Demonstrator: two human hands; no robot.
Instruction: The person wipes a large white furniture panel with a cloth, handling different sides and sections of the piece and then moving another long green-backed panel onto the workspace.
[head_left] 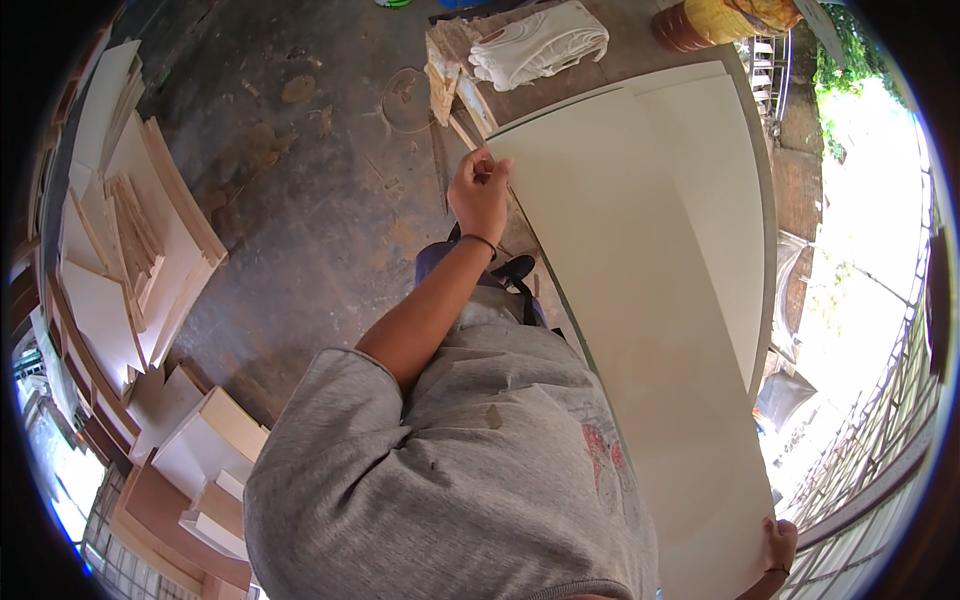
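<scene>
A long cream-white panel (640,290) with a dark edge stretches along my right side and lies over another pale panel (725,150). My left hand (480,195) is at the far left corner of the top panel. Its fingers are curled closed against that edge, and what they pinch, if anything, is hidden. Close to the lower right rim of the view, my right hand (780,545) grips the panel's right edge, fingers on its face. Only that hand and its wrist show.
Pale boards (150,220) and offcuts are piled at the left, above white box-like pieces (215,450). A folded white cloth (540,45) rests on a wooden stand (445,70) at the far side. Beyond the panels are a rusty drum (690,28) and a bright opening.
</scene>
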